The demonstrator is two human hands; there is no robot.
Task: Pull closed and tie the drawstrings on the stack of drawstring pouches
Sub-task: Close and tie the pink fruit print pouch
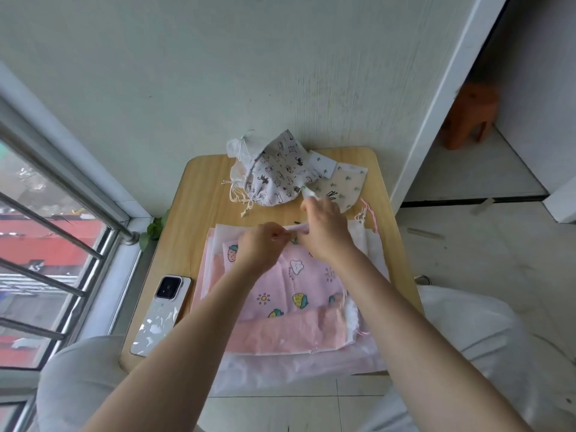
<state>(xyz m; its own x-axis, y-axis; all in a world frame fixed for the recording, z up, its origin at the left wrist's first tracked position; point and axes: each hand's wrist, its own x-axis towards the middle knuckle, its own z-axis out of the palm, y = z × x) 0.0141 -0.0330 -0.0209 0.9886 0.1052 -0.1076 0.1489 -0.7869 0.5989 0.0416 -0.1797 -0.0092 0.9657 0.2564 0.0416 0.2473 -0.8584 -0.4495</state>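
On the left edge of the small wooden table point(199, 194), near the window bars point(53, 219), a smartphone point(160, 313) lies face down, its camera block at the far end. Just beside it to the right sits the stack of drawstring pouches point(280, 335): a pale, sheer white pouch at the bottom, overhanging the near table edge, a plain pink pouch point(290, 336) above it, and on top a pink pouch with strawberries and suns point(299, 285). Over the far end of that top pouch the left hand point(260, 244) has its fingers curled, pinching something small at the pouch mouth, most likely the drawstring, though the cord itself is too fine to make out. Touching it from the right, the right hand point(325, 229) grips the gathered top edge of the same pouch, fingers folded round a narrow roll of fabric. Beyond the hands, against the wall, lies a pile of finished pouches: a white one with knotted cords, then a grey pouch printed with cats point(274, 173), then a beige pouch with small green motifs point(343, 185). Loose white and pink cords point(367, 215) lie at the right edge of the table. Farther right, through the doorway, an orange stool point(470, 113) stands on the floor
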